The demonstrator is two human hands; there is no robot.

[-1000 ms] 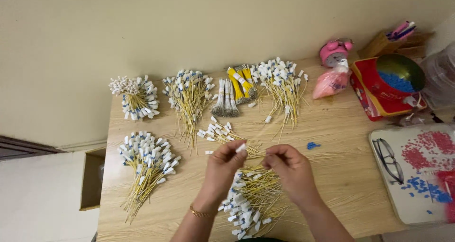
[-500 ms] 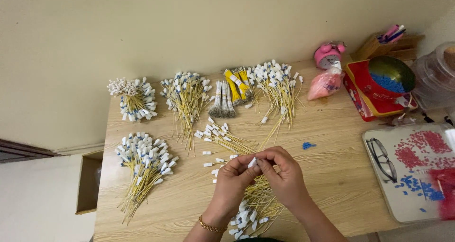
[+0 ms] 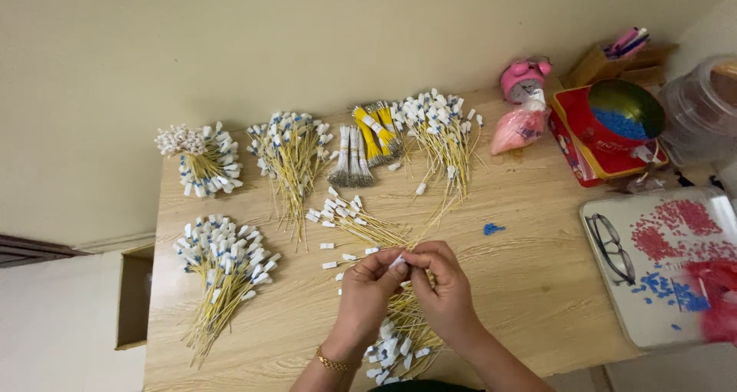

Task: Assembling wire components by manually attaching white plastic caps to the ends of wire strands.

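Both hands meet over the middle of the pale wooden table [image 3: 537, 231]. The left hand [image 3: 367, 291], with a gold bracelet at the wrist, and the right hand [image 3: 444, 284] are pinched together, fingertips touching, on a small white tag on a thin yellow wire [image 3: 397, 262]; each hand is closed around that piece. Directly beneath the hands, toward the table's near edge, lies a loose heap of yellow wires with white tags [image 3: 399, 338], partly covered by the wrists.

Everything else sits farther back on the table. Just beyond the fingers is a small scattered cluster of tagged wires and loose white tags [image 3: 349, 217]. To the left of the hands lies a bundle of yellow wires with white-and-blue tags [image 3: 223, 265], and behind it, near the table's back left corner, a shorter bundle [image 3: 198, 160]. Along the back edge lie two more fanned bundles [image 3: 290, 155] [image 3: 441, 131], with grey wire bunches [image 3: 353, 158] and yellow-wrapped bunches [image 3: 376, 135] between them.

A few blue beads [image 3: 492, 228] lie just right of the hands. At the table's right end are a pink plastic bag [image 3: 518, 129], a pink alarm clock [image 3: 523, 77], a red tin holding a bowl of blue beads [image 3: 622, 119], and a white tray [image 3: 614, 315] with spectacles [image 3: 612, 246] and red and blue beads.
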